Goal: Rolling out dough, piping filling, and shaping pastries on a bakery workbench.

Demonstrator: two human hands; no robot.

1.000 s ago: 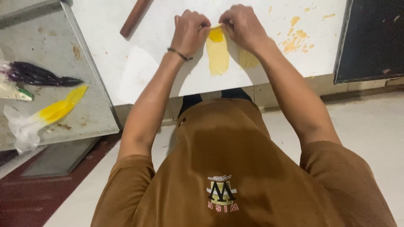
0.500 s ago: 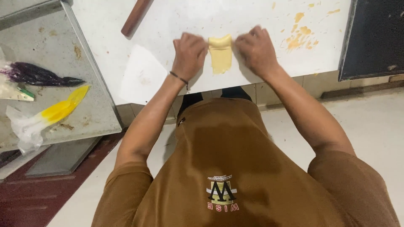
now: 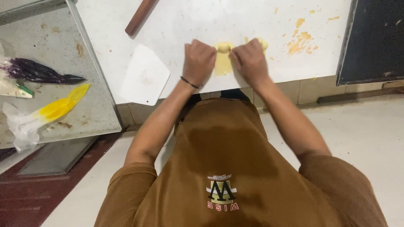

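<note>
scraper (image 3: 144, 75) left of hands (image 3: 225, 61), rolling pin (image 3: 141, 17) beyond

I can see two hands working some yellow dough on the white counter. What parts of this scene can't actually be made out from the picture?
All from the head view:
- Fingertips of the left hand and right hand: curled under, so the grip on the yellow dough is hidden.
- Dough's rolled top edge: mostly covered by both hands.
- Wooden rolling pin: cut off by the top edge.
- Dark board: cut off at the right edge.
- Purple piping bag: left end cropped.
</note>
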